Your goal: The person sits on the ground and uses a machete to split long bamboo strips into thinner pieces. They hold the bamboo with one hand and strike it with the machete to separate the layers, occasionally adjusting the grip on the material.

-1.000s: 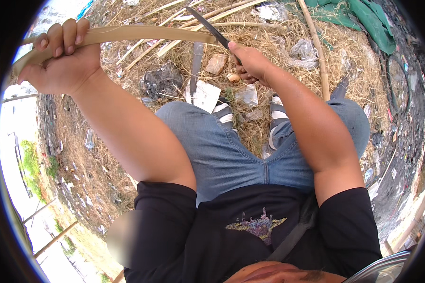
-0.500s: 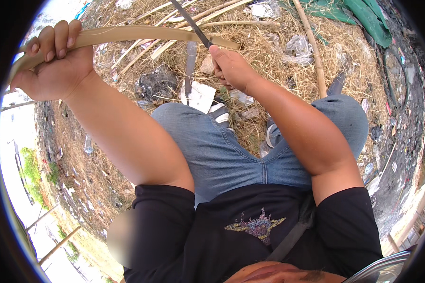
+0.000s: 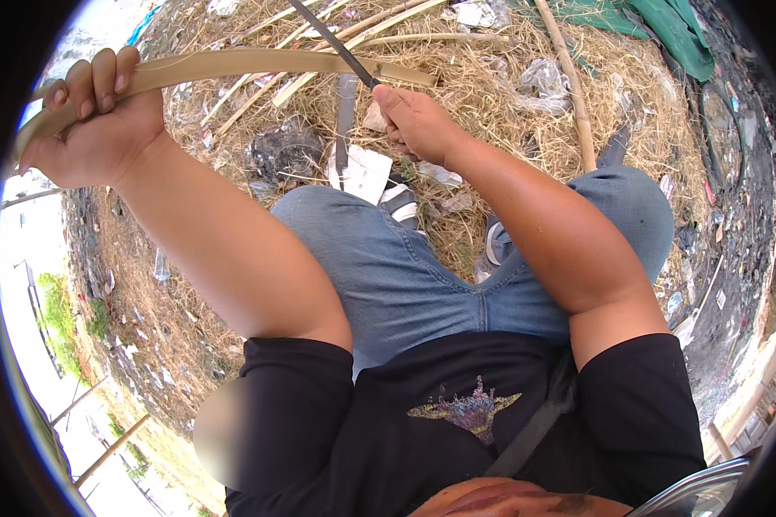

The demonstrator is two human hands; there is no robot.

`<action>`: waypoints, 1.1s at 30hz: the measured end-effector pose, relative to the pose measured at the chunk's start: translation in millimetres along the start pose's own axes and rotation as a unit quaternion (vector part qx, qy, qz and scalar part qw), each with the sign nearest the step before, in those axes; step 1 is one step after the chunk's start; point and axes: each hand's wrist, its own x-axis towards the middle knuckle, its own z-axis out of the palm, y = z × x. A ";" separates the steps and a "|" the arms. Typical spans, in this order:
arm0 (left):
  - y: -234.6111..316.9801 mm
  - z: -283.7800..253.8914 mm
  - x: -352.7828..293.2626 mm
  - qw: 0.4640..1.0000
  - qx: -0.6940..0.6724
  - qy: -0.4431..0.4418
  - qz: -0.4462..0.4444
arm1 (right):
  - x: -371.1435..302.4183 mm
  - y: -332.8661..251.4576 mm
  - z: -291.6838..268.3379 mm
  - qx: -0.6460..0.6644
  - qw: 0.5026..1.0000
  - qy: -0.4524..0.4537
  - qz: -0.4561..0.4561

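Observation:
My left hand (image 3: 108, 121), raised at the far left, has its fingers wrapped around a long flat bamboo strip (image 3: 241, 63). The strip runs to the right across the upper part of the view, bending slightly downward at its right end. My right hand (image 3: 418, 123) grips a knife (image 3: 332, 39), its handle hidden in the fist. Its long dark blade points up and left, crossing the strip near the right end. Whether the edge is cutting into the strip cannot be made out. Below the crossing, a flat dark grey bar (image 3: 346, 121) stands beside a white sheet (image 3: 366, 172).
Several thin bamboo strips (image 3: 297, 86) lie on straw beyond my hands. A round pole (image 3: 569, 82) lies at the right, near clear plastic (image 3: 545, 82) and a green tarp (image 3: 677, 39). A blackened lump (image 3: 284, 153) sits left of my shoes (image 3: 398, 205).
Both hands, the knife and the strip have shifted slightly left. The blade still crosses the strip near its right end, and both grips are unchanged.

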 end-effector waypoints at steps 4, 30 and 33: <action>-2.3 -5.9 -5.8 0.999 0.011 0.035 0.029 | -1.1 7.6 -34.6 -0.069 0.976 0.058 0.199; -21.4 43.7 -10.2 0.958 0.199 0.165 0.126 | -6.8 18.5 -23.1 -0.053 0.960 0.094 0.257; -22.8 47.2 -11.4 0.948 0.222 0.181 0.141 | -9.6 8.4 -5.1 0.048 0.967 0.083 0.236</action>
